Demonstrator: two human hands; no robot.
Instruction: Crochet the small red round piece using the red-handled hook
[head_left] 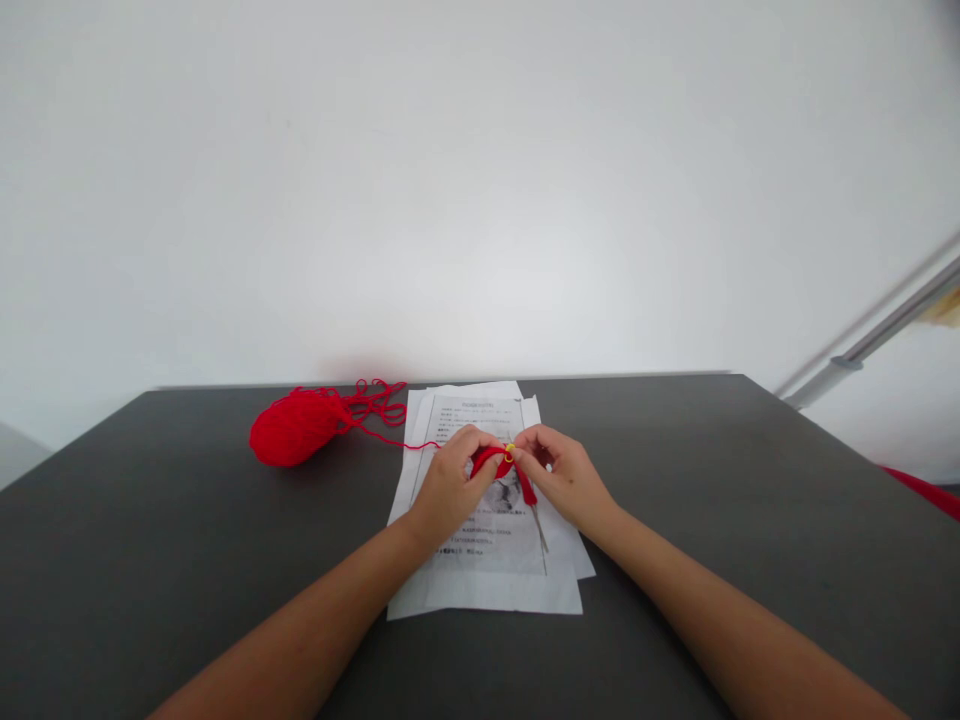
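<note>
My left hand point(459, 475) is closed, thumb and fingers pinching a small piece of red yarn work point(489, 458). At the right edge of that piece sits a small yellow stitch marker point(510, 453), looped like a ring. The fingertips of my right hand point(559, 475) close on the marker, just beside the left fingertips. Below the right fingers, a red-handled tool point(529, 492) with a thin metal end points down across the paper; its upper part is hidden and its kind is unclear. A red strand point(397, 443) runs from the left hand to the yarn ball point(296, 428).
Printed sheets of paper point(487, 590) lie stacked under both hands on the dark table point(225, 560). Loose yarn loops point(379, 400) trail beside the ball. A white wall point(480, 200) stands behind the table. A grey metal pole point(847, 365) slants at the right.
</note>
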